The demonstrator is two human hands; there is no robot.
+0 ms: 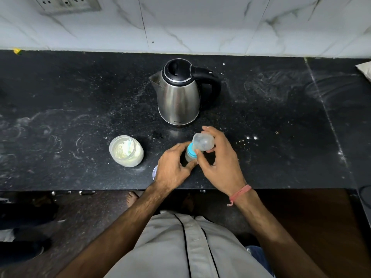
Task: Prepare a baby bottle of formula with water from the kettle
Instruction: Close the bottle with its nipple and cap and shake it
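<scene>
A small baby bottle [190, 155] with a blue collar stands near the front of the black counter [271, 137]. My left hand [172, 167] grips its body. My right hand [218, 157] holds the clear dome cap [203, 141] just above and to the right of the collar, tilted. A steel kettle [178, 93] with a black lid and handle stands behind the bottle, spout to the left. An open plastic jar of pale formula powder [126, 151] with a scoop inside sits to the left of my hands.
A round lid [155, 171] lies partly hidden under my left wrist near the counter's front edge. White powder is scattered over the counter. A marble-tiled wall [200, 23] with a socket plate [66, 4] runs behind. A pale object [364, 70] lies at the far right.
</scene>
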